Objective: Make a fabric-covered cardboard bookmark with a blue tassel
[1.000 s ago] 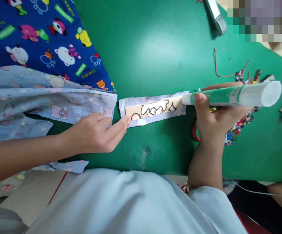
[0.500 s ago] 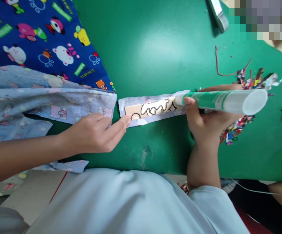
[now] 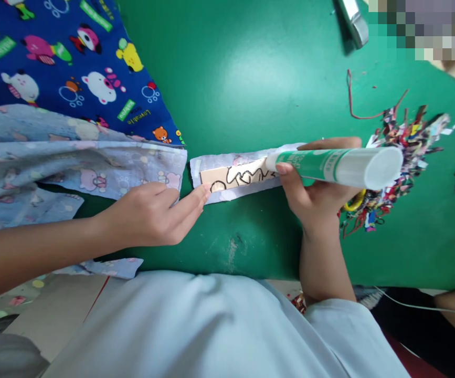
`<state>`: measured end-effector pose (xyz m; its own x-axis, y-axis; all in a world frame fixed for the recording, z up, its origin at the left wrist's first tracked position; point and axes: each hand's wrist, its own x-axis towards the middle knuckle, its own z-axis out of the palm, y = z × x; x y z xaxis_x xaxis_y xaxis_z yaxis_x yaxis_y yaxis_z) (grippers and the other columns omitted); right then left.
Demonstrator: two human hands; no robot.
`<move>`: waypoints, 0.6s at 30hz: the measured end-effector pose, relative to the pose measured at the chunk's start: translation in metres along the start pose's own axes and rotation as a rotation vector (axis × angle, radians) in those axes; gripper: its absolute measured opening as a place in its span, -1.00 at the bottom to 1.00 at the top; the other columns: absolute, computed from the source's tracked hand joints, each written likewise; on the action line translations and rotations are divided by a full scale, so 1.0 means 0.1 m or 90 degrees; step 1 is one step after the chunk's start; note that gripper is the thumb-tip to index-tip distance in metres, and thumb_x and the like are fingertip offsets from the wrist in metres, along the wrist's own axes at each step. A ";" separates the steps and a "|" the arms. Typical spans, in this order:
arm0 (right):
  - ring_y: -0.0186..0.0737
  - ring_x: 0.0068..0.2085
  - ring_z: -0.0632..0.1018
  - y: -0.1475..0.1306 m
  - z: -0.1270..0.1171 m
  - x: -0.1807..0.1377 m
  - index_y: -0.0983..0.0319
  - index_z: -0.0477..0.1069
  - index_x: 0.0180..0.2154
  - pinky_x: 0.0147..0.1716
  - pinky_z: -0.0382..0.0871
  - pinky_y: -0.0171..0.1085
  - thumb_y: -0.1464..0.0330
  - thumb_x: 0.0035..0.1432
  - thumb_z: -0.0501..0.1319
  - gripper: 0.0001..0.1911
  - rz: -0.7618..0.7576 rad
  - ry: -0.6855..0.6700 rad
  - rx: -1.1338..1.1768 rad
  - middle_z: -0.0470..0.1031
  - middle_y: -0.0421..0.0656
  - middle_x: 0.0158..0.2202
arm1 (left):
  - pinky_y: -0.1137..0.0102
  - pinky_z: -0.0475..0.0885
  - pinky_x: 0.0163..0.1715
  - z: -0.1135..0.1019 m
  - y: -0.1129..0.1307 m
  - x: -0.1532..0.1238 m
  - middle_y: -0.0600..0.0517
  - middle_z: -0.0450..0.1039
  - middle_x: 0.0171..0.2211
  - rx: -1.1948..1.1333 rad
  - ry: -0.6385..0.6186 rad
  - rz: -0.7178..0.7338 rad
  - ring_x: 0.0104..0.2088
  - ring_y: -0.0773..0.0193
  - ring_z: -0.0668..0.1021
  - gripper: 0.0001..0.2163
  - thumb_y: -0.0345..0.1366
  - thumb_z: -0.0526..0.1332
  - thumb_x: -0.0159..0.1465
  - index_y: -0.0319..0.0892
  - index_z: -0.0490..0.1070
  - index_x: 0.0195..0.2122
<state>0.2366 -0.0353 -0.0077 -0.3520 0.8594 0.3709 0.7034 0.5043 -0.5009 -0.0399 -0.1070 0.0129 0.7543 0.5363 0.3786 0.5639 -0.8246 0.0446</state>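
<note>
Left hand [image 3: 148, 215]: outstretched fingertips together at the near left corner of the wooden strip [image 3: 220, 176]; pinching or only pressing, cannot tell. Right hand [image 3: 316, 197]: thumb and fingers closed around the glue tube [image 3: 321, 165], its tip pointing left at the strip's right part; contact not certain. From the left fingertips the strip extends rightward, long axis rising slightly away from the body, on a longer cloth piece [image 3: 231, 193]. Left hand is nearer, touching; right reaches it through the tube.

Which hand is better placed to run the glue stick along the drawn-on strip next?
Likely the right hand: it holds the glue stick, tip at the beige strip, while the left hand touches the strip's left end.
</note>
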 end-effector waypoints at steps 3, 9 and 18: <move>-0.22 -0.33 0.54 0.03 0.06 0.01 0.17 0.46 -0.31 -0.36 0.38 -0.21 0.12 0.17 0.29 -0.75 0.005 0.050 0.143 0.47 -0.17 -0.33 | 0.38 0.15 -0.60 0.00 0.00 0.01 -0.07 0.62 -0.12 0.005 0.003 -0.002 -0.59 0.45 0.36 -0.92 -0.43 0.32 0.24 -0.32 0.55 -0.25; -0.32 -0.31 0.50 0.25 0.07 0.05 0.21 0.47 -0.21 -0.33 0.34 -0.26 0.14 0.32 0.16 -0.72 -0.047 0.281 0.236 0.46 -0.21 -0.32 | 0.41 0.19 -0.66 0.00 0.00 0.02 -0.03 0.64 -0.15 0.006 0.007 -0.006 -0.62 0.45 0.39 -0.92 -0.42 0.35 0.22 -0.31 0.57 -0.26; -0.07 -0.30 0.56 0.26 -0.07 -0.06 0.15 0.42 -0.35 -0.31 0.40 -0.12 0.18 0.15 0.30 -0.80 -0.006 0.085 -0.076 0.45 -0.15 -0.43 | 0.43 0.24 -0.70 0.00 -0.01 0.03 -0.02 0.64 -0.15 0.011 0.009 -0.003 -0.63 0.45 0.42 -0.92 -0.39 0.35 0.21 -0.29 0.57 -0.30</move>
<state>0.2615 -0.0281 -0.0170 -0.2800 0.8315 0.4799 0.7711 0.4926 -0.4036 -0.0380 -0.1047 0.0139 0.7474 0.5371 0.3912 0.5728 -0.8191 0.0301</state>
